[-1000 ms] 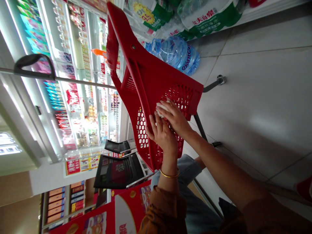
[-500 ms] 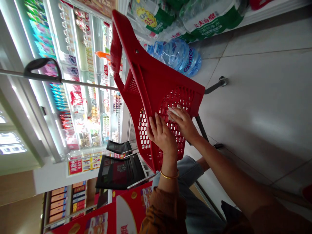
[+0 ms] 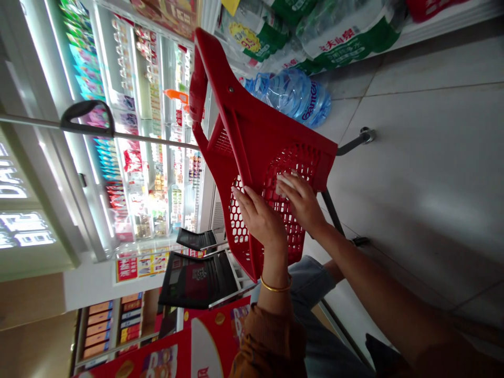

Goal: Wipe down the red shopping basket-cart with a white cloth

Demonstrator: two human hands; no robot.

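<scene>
Right hand [image 3: 301, 202] grasps a white cloth [image 3: 285, 184], pressing it to the mesh of a red plastic shopping basket [image 3: 252, 126] on a metal frame [image 3: 333, 212]. Left hand [image 3: 258, 218] lies open, released, on the mesh. Basket looks light, stiff; rim suits gripping. Beyond: Ganten water jug [image 3: 293, 97].

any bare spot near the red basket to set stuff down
Open floor tiles lie beyond the red basket, beside the water bottles. Crowded: the shelves, and the mesh under the left hand and right hand with its white cloth.
</scene>
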